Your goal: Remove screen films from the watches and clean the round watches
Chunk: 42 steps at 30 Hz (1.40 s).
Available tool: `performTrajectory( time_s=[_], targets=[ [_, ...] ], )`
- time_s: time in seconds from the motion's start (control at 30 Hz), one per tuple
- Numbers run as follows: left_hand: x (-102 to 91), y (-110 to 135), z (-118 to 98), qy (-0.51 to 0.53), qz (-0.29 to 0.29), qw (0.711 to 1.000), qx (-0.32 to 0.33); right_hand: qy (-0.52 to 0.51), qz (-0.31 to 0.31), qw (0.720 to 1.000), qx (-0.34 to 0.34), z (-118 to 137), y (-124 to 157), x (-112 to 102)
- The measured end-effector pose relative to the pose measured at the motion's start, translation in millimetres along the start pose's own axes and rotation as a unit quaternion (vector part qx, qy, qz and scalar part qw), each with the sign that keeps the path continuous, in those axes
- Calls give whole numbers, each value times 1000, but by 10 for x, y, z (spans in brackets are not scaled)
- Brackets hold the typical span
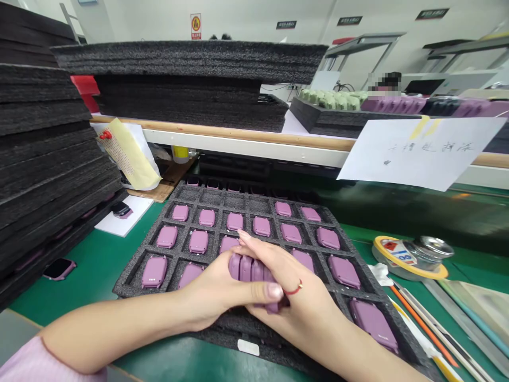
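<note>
Both hands, left hand [217, 289] and right hand [294, 289], are clasping together a row of purple cases [248, 268] over a foam tray [131, 284].

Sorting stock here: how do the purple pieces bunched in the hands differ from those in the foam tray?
The held purple pieces stand on edge, pressed together between left hand and right hand. The tray pieces lie flat, one per compartment of the foam tray. Both look the same purple.

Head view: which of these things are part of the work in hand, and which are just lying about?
In hand:
left hand
right hand
row of purple casings gripped between both
foam tray with purple casings in its cells

Lying about:
tape roll
metal tin
paper sign
foam stacks
</note>
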<state>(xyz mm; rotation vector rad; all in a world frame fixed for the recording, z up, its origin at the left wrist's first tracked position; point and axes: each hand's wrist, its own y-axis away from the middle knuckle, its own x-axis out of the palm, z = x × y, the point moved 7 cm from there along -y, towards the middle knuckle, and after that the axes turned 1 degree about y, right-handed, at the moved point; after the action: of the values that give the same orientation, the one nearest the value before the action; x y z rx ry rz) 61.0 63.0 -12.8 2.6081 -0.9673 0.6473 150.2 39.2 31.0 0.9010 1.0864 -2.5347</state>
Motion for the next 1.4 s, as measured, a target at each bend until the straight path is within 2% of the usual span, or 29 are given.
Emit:
performTrajectory(
  time_s=[0.1,0.2,0.33,0.43,0.5,0.6,0.63,0.67,0.73,0.8,0.87,0.97,1.27,1.37,1.4],
  targets=[
    [-34,1,93,120,-30,990,-63,-60,-3,996,59,-94,-39,-108],
    [-39,18,75,169,-38,983,-64,-107,-24,990,92,-134,-87,-254],
    [-43,36,55,197,-39,978,-64,-115,-42,987,108,-146,-124,-317],
    [-26,39,71,196,-20,978,-72,-92,-94,988,81,-111,-117,-374],
    [-14,38,83,182,-1,980,-77,-71,-153,984,63,-79,-84,-452],
    [3,38,72,175,35,982,-66,-87,-280,953,69,-82,27,-613],
    [7,41,61,180,46,981,-60,-106,-301,945,67,-84,52,-635],
    [11,44,49,188,56,979,-54,-127,-295,945,60,-80,54,-623],
    [24,53,34,206,71,974,-55,-154,-216,963,49,-64,6,-510],
    [51,63,28,217,87,970,-67,-135,-118,983,45,-40,-37,-365],
    [74,68,25,221,97,967,-77,-90,-74,992,47,-29,-49,-289],
    [84,59,28,225,96,966,-80,-53,-80,995,32,9,-58,-285],
    [94,44,19,239,104,964,-53,-48,-82,995,-12,52,-62,-263],
    [84,51,21,247,103,962,-51,-84,-65,994,4,24,-50,-241],
    [79,50,21,251,103,961,-48,-111,-77,991,9,9,-44,-269]
  ],
)
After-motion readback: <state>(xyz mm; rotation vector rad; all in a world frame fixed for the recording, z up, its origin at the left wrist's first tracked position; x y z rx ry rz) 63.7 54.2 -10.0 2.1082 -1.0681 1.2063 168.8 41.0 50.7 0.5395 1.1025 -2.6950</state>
